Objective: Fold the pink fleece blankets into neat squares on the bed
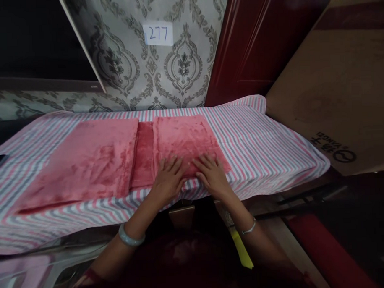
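Note:
A pink plush blanket [182, 136] lies on a striped cloth, with its left and right sides folded inward. Between the two folded panels a darker strip of the blanket shows. My left hand [168, 178] rests flat on the front edge of the right panel, fingers spread. Beside it, my right hand [213, 174] lies on the same panel near its front right corner, fingers also apart. Neither hand grips anything. A pale bangle circles my left wrist, and a thin bracelet is on my right.
The striped cloth [251, 137] covers a long table against a patterned wall. A large cardboard box [344, 80] stands at the right, by a dark red door [239, 45]. A television [37, 44] hangs at the upper left. A paper marked 277 [158, 33] is on the wall.

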{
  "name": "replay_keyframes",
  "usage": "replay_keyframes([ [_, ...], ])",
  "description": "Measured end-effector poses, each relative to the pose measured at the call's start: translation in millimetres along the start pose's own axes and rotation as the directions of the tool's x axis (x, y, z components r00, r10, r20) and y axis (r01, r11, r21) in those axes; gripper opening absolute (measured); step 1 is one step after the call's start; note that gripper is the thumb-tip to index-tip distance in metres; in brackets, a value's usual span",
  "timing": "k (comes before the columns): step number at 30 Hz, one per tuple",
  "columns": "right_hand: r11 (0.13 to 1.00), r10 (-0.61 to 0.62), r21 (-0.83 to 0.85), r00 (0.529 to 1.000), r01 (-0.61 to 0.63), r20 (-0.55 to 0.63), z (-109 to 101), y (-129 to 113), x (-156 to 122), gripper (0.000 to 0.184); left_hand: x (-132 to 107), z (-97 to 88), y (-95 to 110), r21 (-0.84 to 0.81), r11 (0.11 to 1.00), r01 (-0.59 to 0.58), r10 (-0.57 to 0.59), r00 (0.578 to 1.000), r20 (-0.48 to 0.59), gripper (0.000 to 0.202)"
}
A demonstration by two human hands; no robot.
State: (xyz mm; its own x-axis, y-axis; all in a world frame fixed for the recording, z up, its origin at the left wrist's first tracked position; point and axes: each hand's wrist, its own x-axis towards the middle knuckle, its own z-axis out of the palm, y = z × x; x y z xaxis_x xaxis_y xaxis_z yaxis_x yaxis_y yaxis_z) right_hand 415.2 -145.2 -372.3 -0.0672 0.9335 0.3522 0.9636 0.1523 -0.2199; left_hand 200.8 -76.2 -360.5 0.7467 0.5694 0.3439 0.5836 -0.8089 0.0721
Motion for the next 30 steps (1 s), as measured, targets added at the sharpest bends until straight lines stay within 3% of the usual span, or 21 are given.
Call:
replay_keyframes([
  [9, 0.999, -0.019, -0.051, 0.994, 0.014, -0.105, 23, -6, -17, 0.050, -7, 11.9, 6, 0.014, 1.000, 0.002, -0.001, 0.998, -0.066, 0.043],
  [18, 0.999, -0.042, -0.031, 0.994, 0.039, -0.103, 15, -4, -15, 0.049, -7, 17.9, 1, 0.036, 0.999, -0.024, 0.028, 0.992, -0.125, 0.044],
  [25, 1.000, -0.012, -0.030, 0.989, 0.008, -0.148, 9, 8, -33, 0.048, -6, 18.6, 1, 0.038, 0.999, -0.003, 0.008, 0.989, -0.149, 0.044],
  [30, 0.992, 0.104, -0.053, 0.972, -0.118, -0.212, 3, 26, -26, 0.047, -7, 19.1, 1, 0.019, 1.000, 0.008, -0.005, 0.991, -0.131, 0.044],
])
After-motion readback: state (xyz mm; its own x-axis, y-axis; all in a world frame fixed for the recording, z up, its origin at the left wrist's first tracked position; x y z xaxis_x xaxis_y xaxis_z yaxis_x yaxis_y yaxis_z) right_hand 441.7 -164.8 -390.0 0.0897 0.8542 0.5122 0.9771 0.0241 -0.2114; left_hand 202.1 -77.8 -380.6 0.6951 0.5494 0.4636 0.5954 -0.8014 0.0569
